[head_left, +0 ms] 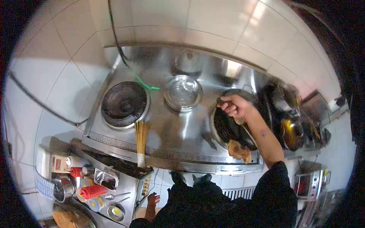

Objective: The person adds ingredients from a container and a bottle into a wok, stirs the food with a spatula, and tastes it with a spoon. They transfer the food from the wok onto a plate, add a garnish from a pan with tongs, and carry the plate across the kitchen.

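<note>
My right hand [234, 106] is raised over the black wok [226, 127] on the right side of the steel stove. Its fingers are curled closed around something small and dark that I cannot make out. At the wok's near edge hangs a crumpled brown cloth [239, 151]. Down by my left side, beside the edge of the side counter, is my left hand [153, 199]; its fingers look stretched out, with nothing in them. A bamboo wok brush [141, 140] lies across the stove's front edge, away from both hands.
A dark burner [124, 104] occupies the stove's left side. Mid-stove sits a round metal basin [183, 93], near a green-tipped hose [142, 83]. Red squeeze bottles [93, 191] and small bowls [115, 212] stand on the side counter [129, 186]. Pans [292, 133] crowd the far right.
</note>
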Demonstrator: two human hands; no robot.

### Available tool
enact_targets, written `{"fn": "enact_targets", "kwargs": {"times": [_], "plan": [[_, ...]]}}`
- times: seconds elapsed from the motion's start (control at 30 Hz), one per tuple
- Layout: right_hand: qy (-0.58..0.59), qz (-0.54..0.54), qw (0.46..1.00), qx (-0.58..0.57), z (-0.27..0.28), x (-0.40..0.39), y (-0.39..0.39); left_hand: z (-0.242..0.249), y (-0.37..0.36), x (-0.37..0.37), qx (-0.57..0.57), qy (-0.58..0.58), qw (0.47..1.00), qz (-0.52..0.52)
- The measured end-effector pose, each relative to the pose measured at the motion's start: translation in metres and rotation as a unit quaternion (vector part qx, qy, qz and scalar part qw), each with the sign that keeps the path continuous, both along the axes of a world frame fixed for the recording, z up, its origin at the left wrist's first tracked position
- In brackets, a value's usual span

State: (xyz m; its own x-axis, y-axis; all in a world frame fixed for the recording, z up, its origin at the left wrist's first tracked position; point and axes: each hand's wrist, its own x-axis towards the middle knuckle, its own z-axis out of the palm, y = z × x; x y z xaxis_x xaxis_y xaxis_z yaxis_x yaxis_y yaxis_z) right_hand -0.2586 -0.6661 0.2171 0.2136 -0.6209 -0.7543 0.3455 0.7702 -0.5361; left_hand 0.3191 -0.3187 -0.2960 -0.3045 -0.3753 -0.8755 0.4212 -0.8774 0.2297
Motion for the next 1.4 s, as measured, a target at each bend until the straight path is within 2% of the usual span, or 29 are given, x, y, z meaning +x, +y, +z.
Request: {"fn": "enact_targets", "kwargs": {"times": [0.07, 0.13, 0.2, 0.27, 0.3, 0.33, 0.4, 0.43, 0.47, 0.5, 0.57, 0.6, 0.67, 0.73, 0.8, 0.83, 0.87, 0.93, 0.97, 1.0, 1.03, 1.1, 1.17, 1.2, 1.27, 1.3, 1.33, 1.37, 1.4], "plan": [[-0.019, -0.014, 1.000, 0.000, 0.023, -0.014, 0.022, -0.021, -0.006, 0.004, 0.036, 0.034, 0.998, -0.035], [0.005, -0.021, 1.000, -0.020, 0.046, -0.025, 0.047, -0.022, -0.010, 0.002, -0.006, 0.084, 0.996, -0.040], [0.001, -0.042, 0.998, -0.054, 0.063, -0.039, 0.073, -0.009, -0.009, -0.004, 0.008, 0.032, 0.998, -0.053], [0.015, -0.054, 0.997, -0.054, 0.075, -0.050, 0.094, 0.026, -0.010, -0.018, -0.093, -0.137, 0.979, -0.120], [0.029, -0.063, 0.996, -0.053, 0.076, -0.059, 0.103, -0.003, -0.007, -0.004, -0.124, -0.019, 0.989, -0.080], [0.042, -0.071, 0.995, -0.051, 0.077, -0.069, 0.112, -0.007, -0.011, -0.007, -0.126, -0.018, 0.988, -0.086], [0.049, -0.098, 0.993, -0.044, 0.071, -0.084, 0.127, -0.005, -0.015, -0.015, -0.116, -0.120, 0.978, -0.127], [0.093, -0.101, 0.990, -0.040, 0.070, -0.090, 0.133, 0.002, -0.008, -0.013, -0.207, -0.104, 0.965, -0.120], [0.136, -0.104, 0.985, -0.036, 0.067, -0.096, 0.138, -0.003, -0.012, -0.015, -0.211, -0.103, 0.964, -0.125], [0.136, -0.110, 0.984, -0.040, 0.062, -0.101, 0.142, -0.013, -0.015, -0.021, -0.144, -0.114, 0.975, -0.124], [0.236, -0.120, 0.963, -0.042, 0.046, -0.110, 0.150, -0.012, -0.025, -0.029, -0.009, -0.138, 0.983, -0.121], [0.235, -0.126, 0.963, -0.045, 0.036, -0.114, 0.153, -0.013, -0.030, -0.028, -0.014, -0.140, 0.982, -0.125], [0.407, -0.117, 0.904, -0.054, 0.014, -0.122, 0.159, -0.013, -0.035, -0.030, 0.015, -0.110, 0.987, -0.117], [0.431, -0.133, 0.890, -0.067, -0.012, -0.140, 0.169, -0.013, -0.029, -0.028, 0.029, -0.096, 0.988, -0.115], [0.527, -0.105, 0.840, -0.078, -0.027, -0.152, 0.182, -0.009, -0.016, -0.024, -0.112, -0.062, 0.987, -0.097], [0.604, -0.125, 0.783, -0.076, -0.033, -0.151, 0.188, -0.010, -0.018, -0.026, -0.111, -0.062, 0.987, -0.097], [0.604, -0.125, 0.784, -0.076, -0.041, -0.156, 0.195, -0.010, -0.022, -0.029, -0.072, -0.068, 0.989, -0.108], [0.792, -0.048, 0.606, -0.046, -0.062, -0.176, 0.215, -0.004, -0.023, -0.024, -0.031, -0.074, 0.989, -0.120], [0.885, -0.031, 0.452, -0.103, -0.071, -0.172, 0.230, 0.003, -0.021, -0.018, -0.051, 0.007, 0.993, -0.106], [0.885, -0.030, 0.453, -0.102, -0.066, -0.162, 0.240, 0.007, -0.020, -0.015, -0.070, 0.088, 0.990, -0.090], [0.884, -0.030, 0.457, -0.088, -0.045, -0.138, 0.249, 0.008, -0.018, -0.013, -0.069, 0.087, 0.990, -0.090], [0.884, -0.027, 0.461, -0.076, -0.040, -0.117, 0.262, 0.008, -0.016, -0.013, -0.158, 0.068, 0.971, -0.168], [0.901, -0.048, 0.416, -0.114, -0.050, -0.107, 0.271, 0.008, -0.010, -0.008, -0.122, 0.104, 0.980, -0.118], [0.901, -0.046, 0.416, -0.115, -0.044, -0.090, 0.272, 0.005, -0.008, -0.007, -0.085, 0.140, 0.984, -0.069], [0.800, -0.131, 0.536, -0.235, -0.036, -0.055, 0.269, 0.004, -0.004, -0.013, -0.086, 0.087, 0.990, -0.077], [0.760, -0.156, 0.521, -0.357, -0.051, -0.053, 0.263, 0.007, -0.010, -0.021, -0.070, -0.033, 0.989, -0.126], [0.629, -0.210, 0.671, -0.331, -0.076, -0.053, 0.261, 0.009, -0.011, -0.022, -0.054, -0.153, 0.971, -0.175], [0.541, -0.213, 0.744, -0.329, -0.056, -0.015, 0.257, 0.015, -0.008, -0.003, -0.086, 0.081, 0.990, -0.077], [0.306, -0.302, 0.881, -0.200, -0.011, 0.040, 0.253, 0.016, -0.005, 0.002, -0.082, 0.078, 0.990, -0.081]]}}
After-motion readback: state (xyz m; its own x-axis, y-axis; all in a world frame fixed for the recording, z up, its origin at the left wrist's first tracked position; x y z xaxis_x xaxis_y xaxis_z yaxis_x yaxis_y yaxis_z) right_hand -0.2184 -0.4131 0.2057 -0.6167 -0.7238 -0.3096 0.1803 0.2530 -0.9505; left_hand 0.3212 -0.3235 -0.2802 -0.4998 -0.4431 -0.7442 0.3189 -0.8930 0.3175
